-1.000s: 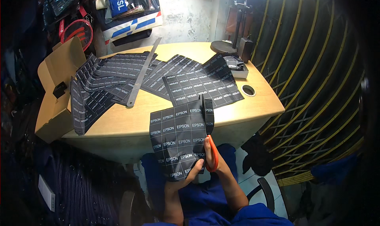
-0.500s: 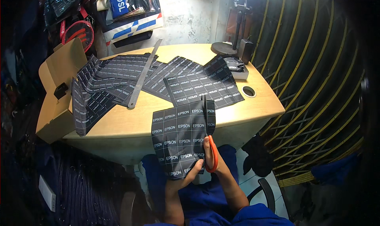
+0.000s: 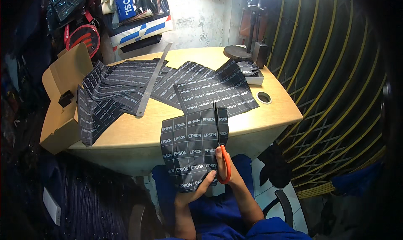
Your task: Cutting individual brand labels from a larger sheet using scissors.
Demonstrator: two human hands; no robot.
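My left hand (image 3: 201, 187) grips a black sheet (image 3: 189, 141) by its lower right edge, thumb on top and the other fingers behind it. The sheet carries repeated pale print in a grid of thin lines. My right hand (image 3: 221, 161) is closed on orange-handled scissors (image 3: 227, 168). Their dark blades point away from me along a line near the sheet's right side. A narrow strip (image 3: 223, 123) lies right of the blades; its lower end is hidden by my right hand. The sheet is held in front of the table's near edge, its far end over the tabletop.
More black printed sheets (image 3: 126, 74) lie spread over the wooden table (image 3: 155, 128), with a metal ruler (image 3: 150, 89) across them. An open cardboard box (image 3: 58, 126) stands left. Toward the right are a tape roll (image 3: 264, 97), a small filled box (image 3: 254, 79) and a round-based stand (image 3: 237, 52).
Both hands keep their grips and nearly the same place. The scissor blades have shifted slightly, and the view has moved a little.
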